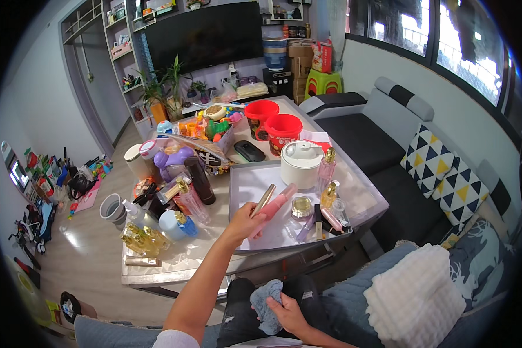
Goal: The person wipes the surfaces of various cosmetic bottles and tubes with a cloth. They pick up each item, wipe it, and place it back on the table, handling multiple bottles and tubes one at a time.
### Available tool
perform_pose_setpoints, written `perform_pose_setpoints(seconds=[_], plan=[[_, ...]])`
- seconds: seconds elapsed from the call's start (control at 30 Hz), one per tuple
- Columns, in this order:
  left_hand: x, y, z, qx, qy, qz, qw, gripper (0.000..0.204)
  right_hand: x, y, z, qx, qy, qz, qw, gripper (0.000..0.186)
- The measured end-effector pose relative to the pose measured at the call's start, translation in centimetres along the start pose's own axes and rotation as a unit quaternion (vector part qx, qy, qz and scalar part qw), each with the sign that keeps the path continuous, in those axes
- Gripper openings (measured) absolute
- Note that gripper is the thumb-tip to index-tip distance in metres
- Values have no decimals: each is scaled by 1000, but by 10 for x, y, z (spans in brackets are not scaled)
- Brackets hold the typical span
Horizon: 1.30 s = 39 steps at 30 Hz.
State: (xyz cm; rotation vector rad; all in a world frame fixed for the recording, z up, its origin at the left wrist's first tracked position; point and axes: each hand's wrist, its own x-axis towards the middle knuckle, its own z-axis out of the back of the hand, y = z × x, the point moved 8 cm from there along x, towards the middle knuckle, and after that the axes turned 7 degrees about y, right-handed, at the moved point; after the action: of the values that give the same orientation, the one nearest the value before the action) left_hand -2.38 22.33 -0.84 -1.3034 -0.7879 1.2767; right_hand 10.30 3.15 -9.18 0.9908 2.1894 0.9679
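Note:
My left hand [245,225] is closed round a pink tube [277,205] and a slim gold stick [265,198], held over the shallow white tray [255,177]. In my right hand [289,313], above my lap, is a crumpled grey-blue cloth [267,304]. Inside the tray stand a white lidded pot [300,169] and a pink spray bottle with a gold cap [326,173]. A square gold-lidded jar [301,207], a yellow bottle [329,196] and a black and gold tube [318,223] sit closer to the tray's right side.
Left of the tray, the table holds yellow bottles [144,240], a dark brown bottle [199,181] and a round white jar [171,224]. Behind it are red buckets [284,133] and a black computer mouse [249,151]. A sofa [359,130] flanks the table's right.

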Motion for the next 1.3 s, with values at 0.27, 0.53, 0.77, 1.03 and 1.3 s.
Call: perform_pose_setpoints(seconds=[0.27,0.53,0.77,1.03,1.3], plan=[[-55,-7,-16,-306,85,-121,941,33,16,58,2,48,26,119,991,35],[-110,9,-57,-325,46,-164,930,43,50,162,-10,45,-37,275,960,25],[-125,12,-46,-67,-144,-256,954,42,47,125,-45,-408,-125,282,859,23],[-133,24,-43,4,-177,-259,949,50,27,111,-54,-557,-109,322,758,18],[-151,53,-57,-104,-23,-185,977,55,18,164,-61,-485,-74,355,795,19]])
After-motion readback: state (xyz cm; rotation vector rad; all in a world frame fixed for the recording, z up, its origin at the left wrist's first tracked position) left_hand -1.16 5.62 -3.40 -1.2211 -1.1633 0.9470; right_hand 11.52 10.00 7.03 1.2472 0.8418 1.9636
